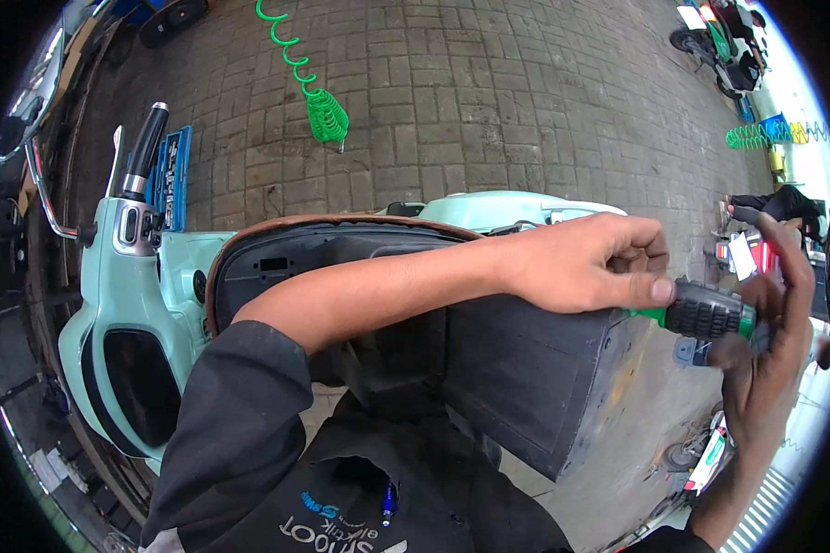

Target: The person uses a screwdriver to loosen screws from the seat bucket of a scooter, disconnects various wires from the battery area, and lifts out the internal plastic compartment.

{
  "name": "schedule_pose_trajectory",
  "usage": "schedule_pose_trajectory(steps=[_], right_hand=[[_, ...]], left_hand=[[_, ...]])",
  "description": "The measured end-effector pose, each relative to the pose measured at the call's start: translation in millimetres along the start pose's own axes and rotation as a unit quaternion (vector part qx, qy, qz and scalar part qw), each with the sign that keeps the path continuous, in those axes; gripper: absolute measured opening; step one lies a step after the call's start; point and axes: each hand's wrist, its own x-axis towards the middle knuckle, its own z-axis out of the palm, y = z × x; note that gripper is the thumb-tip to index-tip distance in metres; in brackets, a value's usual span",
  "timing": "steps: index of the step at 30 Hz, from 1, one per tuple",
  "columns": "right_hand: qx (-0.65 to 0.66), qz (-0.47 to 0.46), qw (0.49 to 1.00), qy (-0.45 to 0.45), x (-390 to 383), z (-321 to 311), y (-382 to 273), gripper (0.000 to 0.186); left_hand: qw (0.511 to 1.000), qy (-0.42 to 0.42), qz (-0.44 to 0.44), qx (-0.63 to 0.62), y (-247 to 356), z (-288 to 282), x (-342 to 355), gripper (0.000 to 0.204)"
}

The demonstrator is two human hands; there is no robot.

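My left hand (581,267) reaches across the mint-green scooter (124,295), fingers curled, its thumb against a ribbed black-and-green handled tool (701,309). My right hand (770,341) is at the tool's far end, fingers raised and partly blurred; its grip is unclear. Below my hands lies a black moulded compartment or panel (516,387), behind a brown-edged black piece (267,263) that my left forearm crosses. At left stands the handlebar with black grip (143,147).
A coiled green hose (327,115) hangs over the brick paving (452,101). A blue tool case (171,175) lies left. Parked scooters (719,55) and another green coil (747,136) are right, where a person in dark clothing (788,207) is partly visible.
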Motion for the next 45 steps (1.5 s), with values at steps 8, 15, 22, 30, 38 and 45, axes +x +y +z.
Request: schedule_pose_trajectory(steps=[8, 15, 22, 30, 38, 45], right_hand=[[-0.132, -0.044, 0.989, -0.054, 14, 0, -11, 0.067], [-0.064, -0.153, 0.986, -0.007, 13, 9, -9, 0.047], [-0.133, -0.064, 0.989, -0.031, 13, 5, -14, 0.053], [-0.021, -0.062, 0.997, -0.03, 16, 4, -2, 0.049], [0.171, -0.047, 0.983, 0.051, 12, 20, -10, 0.037], [0.039, -0.116, 0.99, -0.064, 17, 9, -13, 0.033]], left_hand=[[0.999, 0.028, 0.035, 0.002, 3, 7, 3, 0.054], [0.991, -0.026, -0.098, -0.083, -2, 1, 3, 0.052], [0.997, -0.028, 0.0, 0.076, 3, 6, -3, 0.046], [0.994, 0.094, -0.04, 0.038, -3, -7, -7, 0.051], [0.869, 0.448, -0.041, -0.207, -10, -44, -78, 0.042], [0.818, 0.55, 0.022, -0.166, 5, -38, -156, 0.028]])
